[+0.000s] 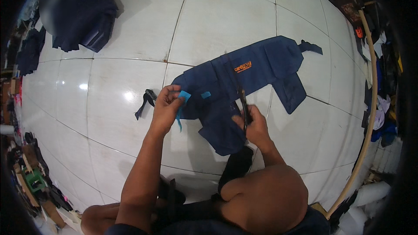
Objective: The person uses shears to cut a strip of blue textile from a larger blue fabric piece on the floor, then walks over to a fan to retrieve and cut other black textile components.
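Note:
My left hand [164, 109] pinches a light blue strip of cloth [185, 96], whose narrow tail hangs below the fingers. My right hand [257, 127] is closed around the handles of dark scissors [243, 100]. Their long blades point away from me over a navy fabric piece [282, 63]. This piece lies spread on the floor, with flaps, an orange printed patch and a short strap at its far right end. A smaller light blue scrap [206, 95] rests on its left part, close to my left hand.
White tiles [130, 74] make up the floor. A black strap with a buckle [150, 95] lies left of the navy piece. Navy fabric is heaped [93, 13] at the far left. Along the right side a curved wooden strip [373, 82] borders piled cloth; clutter lines the left edge.

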The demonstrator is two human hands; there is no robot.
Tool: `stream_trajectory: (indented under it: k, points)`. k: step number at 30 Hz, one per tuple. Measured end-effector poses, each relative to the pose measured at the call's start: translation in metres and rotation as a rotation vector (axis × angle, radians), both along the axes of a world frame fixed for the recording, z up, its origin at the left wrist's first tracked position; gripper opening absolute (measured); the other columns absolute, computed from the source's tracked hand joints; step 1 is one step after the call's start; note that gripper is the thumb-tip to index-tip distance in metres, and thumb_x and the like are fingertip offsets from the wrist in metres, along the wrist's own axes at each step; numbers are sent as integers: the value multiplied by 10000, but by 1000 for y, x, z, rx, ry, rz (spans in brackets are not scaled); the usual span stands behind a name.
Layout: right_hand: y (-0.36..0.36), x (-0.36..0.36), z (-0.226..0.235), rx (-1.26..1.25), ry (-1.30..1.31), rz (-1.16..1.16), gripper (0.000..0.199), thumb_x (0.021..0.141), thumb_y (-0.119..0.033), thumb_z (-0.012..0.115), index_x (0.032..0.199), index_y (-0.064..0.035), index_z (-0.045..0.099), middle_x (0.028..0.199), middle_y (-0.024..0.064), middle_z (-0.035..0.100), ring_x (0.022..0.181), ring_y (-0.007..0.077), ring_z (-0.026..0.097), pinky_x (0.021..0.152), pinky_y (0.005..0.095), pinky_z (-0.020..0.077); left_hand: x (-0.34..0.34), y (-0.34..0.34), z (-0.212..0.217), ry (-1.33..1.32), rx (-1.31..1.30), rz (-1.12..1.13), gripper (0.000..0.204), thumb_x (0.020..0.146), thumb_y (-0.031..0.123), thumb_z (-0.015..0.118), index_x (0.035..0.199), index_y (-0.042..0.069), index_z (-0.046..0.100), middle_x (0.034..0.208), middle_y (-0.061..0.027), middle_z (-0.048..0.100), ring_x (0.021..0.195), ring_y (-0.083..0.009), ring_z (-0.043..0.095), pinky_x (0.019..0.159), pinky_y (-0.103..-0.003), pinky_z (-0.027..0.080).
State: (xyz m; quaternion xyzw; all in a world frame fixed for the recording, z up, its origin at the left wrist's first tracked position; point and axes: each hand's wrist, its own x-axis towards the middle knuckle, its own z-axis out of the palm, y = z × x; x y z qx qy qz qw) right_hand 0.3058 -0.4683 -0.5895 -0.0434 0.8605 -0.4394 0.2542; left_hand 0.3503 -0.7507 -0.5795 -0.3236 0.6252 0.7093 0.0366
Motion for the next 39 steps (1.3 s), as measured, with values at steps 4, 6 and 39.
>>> stream_trajectory:
  k: [4, 6, 39]
  points:
    - [22, 20, 8, -58, -211, 174, 436, 826, -374, 785, 969, -12, 588, 825, 106, 631, 760, 222, 610, 735, 366, 482, -1, -2, -2, 125, 25, -91, 286, 890, -29, 618, 1162, 37, 561, 1015, -24, 625, 829, -59, 580, 729, -205, 473]
    - [37, 26, 6, -92, -304, 251, 408, 827, -355, 786, 957, -24, 585, 828, 107, 631, 773, 219, 605, 744, 372, 470, -4, -3, -1, 133, -2, -149, 317, 890, -41, 615, 1189, 38, 540, 1071, -46, 634, 900, -90, 589, 795, -236, 480]
    - [32, -6, 9, -99, -213, 481, 514, 765, -530, 786, 844, -57, 600, 698, 125, 624, 652, 241, 591, 625, 370, 432, -20, 5, 24, 161, -18, -391, 487, 882, -62, 616, 1324, 19, 426, 1130, -94, 643, 874, -61, 624, 773, -210, 491]
